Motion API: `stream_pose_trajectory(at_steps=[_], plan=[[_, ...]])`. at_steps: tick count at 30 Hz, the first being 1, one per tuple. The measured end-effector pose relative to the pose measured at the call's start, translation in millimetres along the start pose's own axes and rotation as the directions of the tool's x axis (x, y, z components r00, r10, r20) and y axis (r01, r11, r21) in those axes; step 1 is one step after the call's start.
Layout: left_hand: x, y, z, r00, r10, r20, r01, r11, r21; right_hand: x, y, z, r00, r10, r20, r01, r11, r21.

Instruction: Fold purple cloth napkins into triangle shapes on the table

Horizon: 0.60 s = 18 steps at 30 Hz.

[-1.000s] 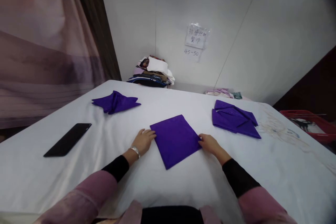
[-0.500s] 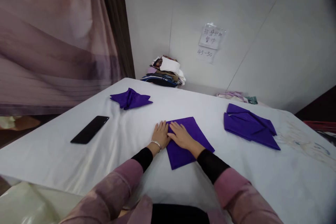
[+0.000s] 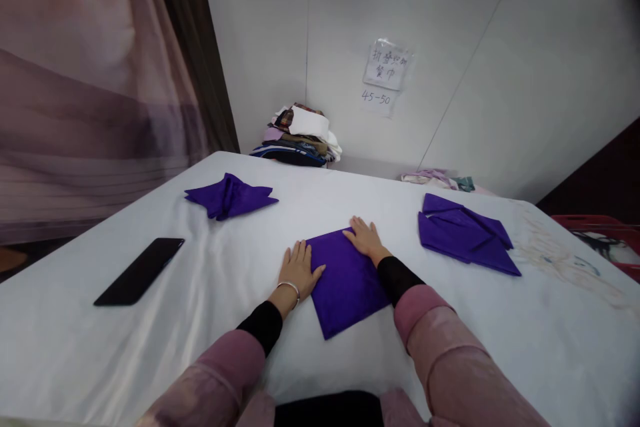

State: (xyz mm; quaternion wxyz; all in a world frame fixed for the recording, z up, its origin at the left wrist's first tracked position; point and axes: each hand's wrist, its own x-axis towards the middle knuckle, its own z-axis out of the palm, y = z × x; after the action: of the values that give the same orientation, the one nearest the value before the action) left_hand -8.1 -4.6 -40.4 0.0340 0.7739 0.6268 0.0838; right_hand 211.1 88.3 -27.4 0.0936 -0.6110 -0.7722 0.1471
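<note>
A purple cloth napkin, folded into a flat four-sided shape, lies on the white-covered table in front of me. My left hand, with a bracelet at the wrist, rests flat along the napkin's left edge, thumb on the cloth. At the far right corner of the napkin, my right hand lies palm down with its fingers spread. Neither hand grips anything. Another folded purple napkin is to the right, and a purple napkin folded into a pointed, gathered shape sits at the far left.
A black phone lies on the white tablecloth at the left. Behind the table are a stack of folded clothes and more cloth by the wall. A handwritten sign hangs there. A curtain stands left.
My right hand has slid across the napkin to its far right corner, away from my left hand. My left hand stays at the left edge. The view has shifted somewhat.
</note>
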Motion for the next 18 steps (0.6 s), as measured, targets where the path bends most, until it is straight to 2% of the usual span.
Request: stream_pose_trajectory(at_steps=[4,7,10,13,18], plan=[[0,0,0,1.000,-0.008,0.012,0.007,1.000,0.004,2,29,-17,0.992,0.118,-0.031,-0.114,0.987,0.110],[0,1,-2,0.999,-0.014,0.031,0.014,1.000,0.016,-12,40,-28,0.981,0.177,-0.082,-0.160,0.970,0.185],[0,2,-3,0.999,-0.012,0.034,0.011,1.000,0.023,-41,52,-36,0.968,0.224,-0.115,-0.189,0.947,0.260],[1,2,-5,0.999,-0.013,0.033,0.013,1.000,0.017,-81,63,-40,0.964,0.254,-0.082,-0.218,0.928,0.303],[7,-1,-10,0.998,-0.019,0.053,0.022,0.998,-0.055,-132,66,-43,0.954,0.300,-0.026,-0.285,0.927,0.242]])
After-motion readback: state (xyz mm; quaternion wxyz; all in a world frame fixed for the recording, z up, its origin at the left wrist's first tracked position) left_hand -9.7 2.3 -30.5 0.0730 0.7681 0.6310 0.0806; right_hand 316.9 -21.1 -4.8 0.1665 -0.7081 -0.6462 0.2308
